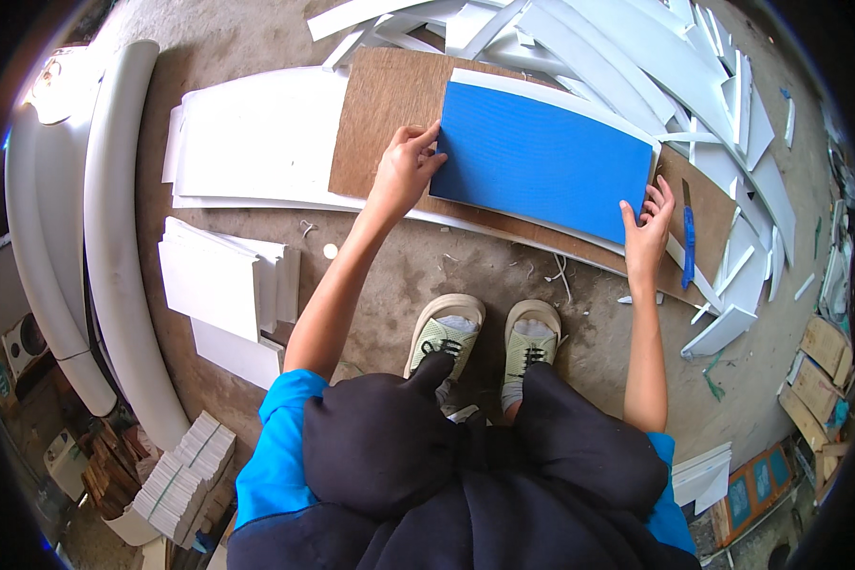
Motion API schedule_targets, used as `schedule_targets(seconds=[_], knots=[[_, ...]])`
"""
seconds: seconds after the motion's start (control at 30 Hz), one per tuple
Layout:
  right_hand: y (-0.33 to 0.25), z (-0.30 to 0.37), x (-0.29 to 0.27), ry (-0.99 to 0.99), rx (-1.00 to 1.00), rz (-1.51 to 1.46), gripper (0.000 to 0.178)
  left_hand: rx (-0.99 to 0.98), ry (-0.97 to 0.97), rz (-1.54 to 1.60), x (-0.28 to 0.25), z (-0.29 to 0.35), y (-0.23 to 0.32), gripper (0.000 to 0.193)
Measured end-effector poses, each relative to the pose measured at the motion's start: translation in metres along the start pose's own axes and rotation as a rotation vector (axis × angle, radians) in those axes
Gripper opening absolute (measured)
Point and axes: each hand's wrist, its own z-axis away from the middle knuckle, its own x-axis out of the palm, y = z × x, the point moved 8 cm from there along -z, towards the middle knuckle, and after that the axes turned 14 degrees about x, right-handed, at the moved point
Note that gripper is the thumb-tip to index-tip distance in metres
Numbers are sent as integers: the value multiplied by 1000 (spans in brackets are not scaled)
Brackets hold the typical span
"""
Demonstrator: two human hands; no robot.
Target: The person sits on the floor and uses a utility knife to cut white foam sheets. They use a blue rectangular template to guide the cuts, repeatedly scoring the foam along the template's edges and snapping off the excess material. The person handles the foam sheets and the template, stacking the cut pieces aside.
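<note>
A flat rectangular blue board (546, 157) lies over a white foam sheet (560, 95), which shows along its far edge. Beneath both is a brown wooden board (389, 95). At the blue board's left edge, my left hand (408, 166) is closed, its fingers pinching that edge. My right hand (648, 223) grips the near right corner, thumb on the near side and fingers curled by the right edge. Just right of that hand, a blue utility knife (689, 242) rests on the wood with its blade out.
White foam offcuts (617, 57) are heaped at the far right. Large white sheets (256, 138) extend left under the wood. A stack of cut white pieces (214, 285) sits nearer, beside long white rolls (123, 237). My shoes (446, 332) are on the concrete floor.
</note>
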Motion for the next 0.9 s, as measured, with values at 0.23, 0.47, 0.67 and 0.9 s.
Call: schedule_targets(seconds=[0.23,0.47,0.67,0.9], knots=[[6,-2,4,7,-53,64,65,-12,-10,-34,2,3,2,46],[-5,4,-2,24,26,52,65,11,-6,-77,4,7,0,48],[-1,10,-2,15,27,72,64,42,-54,-140,7,4,2,49],[16,7,4,-27,18,-44,64,107,-31,-139,12,3,3,50]])
